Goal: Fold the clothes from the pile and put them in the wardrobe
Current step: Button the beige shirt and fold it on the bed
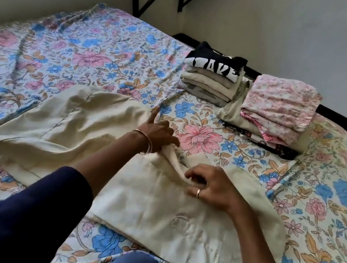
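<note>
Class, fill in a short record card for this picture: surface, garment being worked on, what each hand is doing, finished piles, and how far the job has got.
Surface: bed with a flowered sheet
Garment: cream garment, spread flat, partly creased
Left hand: grips a bunched fold of the garment, forefinger pointing out
Right hand: rests on the garment, fingers loosely curled; grip unclear
Finished piles: stack topped by a black printed shirt; beside it a stack topped by pink flowered cloth
Progress: folding unfinished; no wardrobe in view

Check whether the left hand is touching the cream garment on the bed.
Touching. The head view shows the left hand lying on the cream garment, fingers gripping a fold near its middle.
</note>
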The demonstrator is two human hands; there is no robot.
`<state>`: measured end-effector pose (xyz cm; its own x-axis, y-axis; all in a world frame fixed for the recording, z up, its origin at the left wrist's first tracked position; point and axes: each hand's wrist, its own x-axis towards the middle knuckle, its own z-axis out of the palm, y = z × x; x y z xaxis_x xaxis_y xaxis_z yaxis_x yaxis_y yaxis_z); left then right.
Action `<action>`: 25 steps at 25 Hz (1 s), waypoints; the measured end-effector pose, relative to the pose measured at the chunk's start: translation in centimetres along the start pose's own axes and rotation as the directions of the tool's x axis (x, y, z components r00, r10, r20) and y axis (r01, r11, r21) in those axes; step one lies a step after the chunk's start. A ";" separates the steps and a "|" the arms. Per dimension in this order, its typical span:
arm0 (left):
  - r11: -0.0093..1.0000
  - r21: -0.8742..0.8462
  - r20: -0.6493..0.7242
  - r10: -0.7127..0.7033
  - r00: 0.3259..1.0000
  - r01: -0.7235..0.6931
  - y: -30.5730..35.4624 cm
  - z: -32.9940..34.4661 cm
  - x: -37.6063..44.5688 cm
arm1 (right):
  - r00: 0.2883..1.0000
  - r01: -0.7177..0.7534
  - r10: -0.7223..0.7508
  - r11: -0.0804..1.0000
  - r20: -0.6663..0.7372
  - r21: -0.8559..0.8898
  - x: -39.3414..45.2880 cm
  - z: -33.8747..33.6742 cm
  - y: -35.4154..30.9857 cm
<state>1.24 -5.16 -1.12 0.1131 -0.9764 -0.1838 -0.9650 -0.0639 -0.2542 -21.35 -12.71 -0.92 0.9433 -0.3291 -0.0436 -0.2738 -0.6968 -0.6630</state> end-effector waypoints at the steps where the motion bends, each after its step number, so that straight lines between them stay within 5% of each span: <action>1: 0.999 -0.006 -0.035 0.035 0.999 -0.036 -0.3 0.1 -0.6 | 0.974 -0.064 0.054 0.997 0.219 0.042 -1.1 -0.4 -0.3; 3: 0.988 -0.097 -0.105 0.110 0.988 -0.120 -0.7 0.6 -2.7 | 0.900 -0.281 0.194 0.942 0.389 0.181 -2.6 -1.5 -0.1; 5: 0.958 -0.205 -0.111 0.180 0.977 -0.200 -1.0 1.5 -5.0 | 0.925 -0.379 0.366 0.893 0.097 0.241 -2.4 -1.6 0.7; 7: 0.939 -0.204 -0.227 0.230 0.946 -0.277 -1.1 2.5 -6.9 | 0.903 -0.390 0.366 0.918 -0.226 -0.074 -1.4 -0.8 1.5; 9: 0.933 -0.156 -0.269 0.277 0.922 -0.326 -0.8 2.7 -8.3 | 0.923 -0.384 0.365 0.865 -0.122 -0.323 -0.9 0.5 1.3; 12: 0.934 -0.153 -0.096 0.312 0.945 -0.324 0.1 1.9 -9.8 | 0.899 -0.413 0.437 0.826 -0.027 -0.382 -1.3 0.5 0.3; 15: 0.836 -0.435 -0.063 0.342 0.937 -0.334 0.9 1.7 -10.8 | 0.903 -0.369 0.417 0.878 0.108 -0.303 -2.4 -1.4 -0.8; 18: 0.766 -0.617 -0.190 0.076 0.979 -0.179 0.8 2.2 -9.4 | 0.871 -0.364 0.336 0.931 0.359 0.010 -3.8 -3.6 -1.5; 19: 0.809 -0.583 -0.149 -0.020 0.989 -0.072 0.5 2.2 -8.8 | 0.883 -0.364 0.340 0.931 0.322 0.016 -3.6 -4.0 -1.5; 22: 0.963 -0.257 0.189 -0.031 0.981 0.080 -0.2 1.7 -7.9 | 0.912 -0.409 0.373 0.863 -0.173 -0.296 -0.7 -3.4 0.0; 23: 0.971 -0.225 0.254 -0.016 0.967 0.076 -0.1 1.6 -8.0 | 0.911 -0.401 0.340 0.862 -0.233 -0.310 0.3 -2.6 0.3; 25: 0.968 -0.239 0.261 -0.005 0.965 0.070 -0.2 1.5 -7.9 | 0.937 -0.348 0.343 0.880 -0.074 -0.325 2.3 -0.6 0.8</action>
<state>0.88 2.84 -1.00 0.1759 -0.8882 -0.4244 -0.9832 -0.1795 -0.0319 -19.56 -14.40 -1.13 0.7756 -0.5943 -0.2126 -0.6297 -0.7055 -0.3253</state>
